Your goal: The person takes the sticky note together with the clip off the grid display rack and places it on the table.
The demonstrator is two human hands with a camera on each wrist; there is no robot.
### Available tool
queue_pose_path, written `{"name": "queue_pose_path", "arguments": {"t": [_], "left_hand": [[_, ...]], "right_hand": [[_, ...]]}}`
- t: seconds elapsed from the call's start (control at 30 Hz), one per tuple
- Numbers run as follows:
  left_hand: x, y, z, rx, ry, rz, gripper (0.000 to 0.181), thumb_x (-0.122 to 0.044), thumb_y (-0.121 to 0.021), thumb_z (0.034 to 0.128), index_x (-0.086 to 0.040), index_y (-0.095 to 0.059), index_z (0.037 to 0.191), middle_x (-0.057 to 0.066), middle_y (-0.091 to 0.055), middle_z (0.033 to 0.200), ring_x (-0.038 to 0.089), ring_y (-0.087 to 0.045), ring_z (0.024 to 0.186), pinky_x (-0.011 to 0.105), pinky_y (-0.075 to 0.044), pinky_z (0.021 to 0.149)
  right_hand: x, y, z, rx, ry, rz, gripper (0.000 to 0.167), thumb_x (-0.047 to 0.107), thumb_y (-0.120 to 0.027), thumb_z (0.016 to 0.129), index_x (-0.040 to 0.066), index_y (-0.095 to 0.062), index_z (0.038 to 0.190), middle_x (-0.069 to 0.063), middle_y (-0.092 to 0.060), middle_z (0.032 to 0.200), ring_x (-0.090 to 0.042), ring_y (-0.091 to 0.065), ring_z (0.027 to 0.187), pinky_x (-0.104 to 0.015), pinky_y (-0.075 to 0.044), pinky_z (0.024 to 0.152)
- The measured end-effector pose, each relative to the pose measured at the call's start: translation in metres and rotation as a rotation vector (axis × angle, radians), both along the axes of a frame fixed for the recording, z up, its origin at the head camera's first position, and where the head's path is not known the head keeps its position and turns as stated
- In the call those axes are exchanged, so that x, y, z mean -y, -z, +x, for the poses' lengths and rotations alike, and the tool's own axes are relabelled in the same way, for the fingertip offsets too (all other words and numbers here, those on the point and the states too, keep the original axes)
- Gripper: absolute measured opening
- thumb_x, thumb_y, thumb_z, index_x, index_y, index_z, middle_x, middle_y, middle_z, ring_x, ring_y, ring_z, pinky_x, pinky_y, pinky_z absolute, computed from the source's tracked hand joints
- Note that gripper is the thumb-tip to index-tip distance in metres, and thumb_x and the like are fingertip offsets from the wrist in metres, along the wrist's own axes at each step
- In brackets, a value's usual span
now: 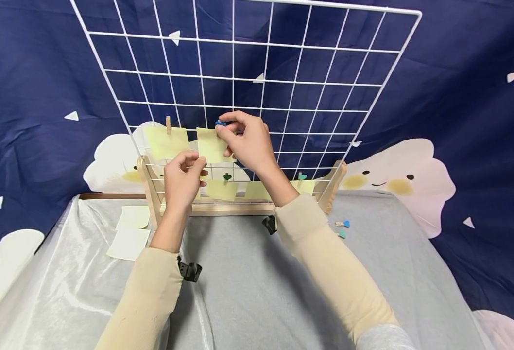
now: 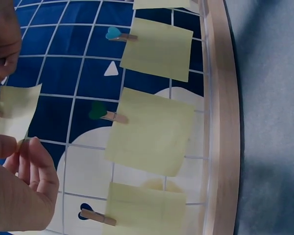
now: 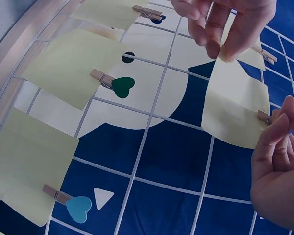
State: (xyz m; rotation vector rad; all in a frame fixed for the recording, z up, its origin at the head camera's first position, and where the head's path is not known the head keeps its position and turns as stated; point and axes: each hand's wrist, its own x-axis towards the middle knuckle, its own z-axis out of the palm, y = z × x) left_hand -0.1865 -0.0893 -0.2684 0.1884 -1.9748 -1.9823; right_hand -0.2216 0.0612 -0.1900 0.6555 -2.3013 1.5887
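Head view: two hands at a yellow sticky note, a blue-heart clothespin at its top edge

Just above and left of the frame's middle, the yellow sticky note (image 1: 210, 146) is in front of a white wire grid panel (image 1: 419, 14). The left hand (image 1: 182, 177) pinches the note near its lower left corner between thumb and fingers. The right hand (image 1: 252, 143), up and to the right, grasps the blue-heart clothespin (image 1: 220, 123) with thumb and curled fingers. In the right wrist view, at the right of the frame, the clothespin's wooden end lies over the note's edge; whether it also grips a wire, I cannot tell.

Left of the held note in the head view, a neighbouring note (image 1: 167, 143) hangs under a plain-looking wooden clothespin (image 1: 168, 125). Lower in the frame runs a row of notes, partly hidden by the arms; one carries a green-heart clothespin (image 1: 227, 177), and another, farther right, a teal-heart clothespin (image 1: 301, 177). The grid stands in a wooden base (image 1: 222, 209) on a grey cloth (image 1: 239, 291).

On the cloth, two loose notes (image 1: 128, 244) lie left of the base, toward the frame's lower left. Two loose clothespins (image 1: 343, 224), one blue and one teal, lie right of it. Behind everything hangs a navy backdrop (image 1: 471, 39) with pale clouds and white triangles.
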Motion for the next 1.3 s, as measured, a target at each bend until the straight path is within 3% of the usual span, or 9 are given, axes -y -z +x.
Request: {"name": "queue_pose_path", "arguments": {"t": [0.27,0.6,0.93,1.3], "left_hand": [[0.0,-0.003,0.002,-0.012,0.0,0.029,0.019,-0.011,-0.064,0.0972,0.0,-0.068,0.112,0.022,-0.069,0.101,0.017,-0.067,0.076,0.022,-0.056,0.057],[0.002,-0.002,0.003,-0.014,-0.006,0.029,0.019,-0.011,-0.065,0.0977,0.0,-0.069,0.112,0.013,-0.07,0.094,0.02,-0.067,0.076,0.022,-0.056,0.057],[0.004,-0.002,0.004,-0.025,-0.004,0.021,0.019,-0.012,-0.066,0.0984,0.0,-0.069,0.113,0.007,-0.069,0.091,0.015,-0.066,0.072,0.021,-0.056,0.057],[0.011,0.001,0.01,-0.039,-0.001,-0.002,0.019,-0.012,-0.066,0.0984,0.001,-0.069,0.111,0.004,-0.068,0.087,0.021,-0.068,0.076,0.021,-0.054,0.055]], "right_hand": [[0.004,0.002,0.0,-0.05,0.014,-0.002,0.015,0.013,-0.069,0.098,0.0,-0.069,0.107,-0.007,-0.072,0.078,-0.02,-0.063,0.049,-0.029,-0.05,0.051],[0.009,0.01,0.001,-0.092,0.039,-0.029,0.007,0.01,-0.065,0.1,0.004,-0.066,0.104,-0.009,-0.069,0.079,-0.02,-0.06,0.045,-0.029,-0.045,0.044],[0.011,0.014,0.0,-0.111,0.058,-0.114,0.009,0.008,-0.065,0.099,0.001,-0.066,0.104,-0.01,-0.069,0.08,-0.02,-0.059,0.042,-0.027,-0.044,0.041],[0.007,0.011,0.0,-0.164,0.068,-0.2,0.007,0.004,-0.066,0.098,-0.002,-0.065,0.103,-0.011,-0.067,0.078,-0.016,-0.058,0.04,-0.024,-0.044,0.04]]}}
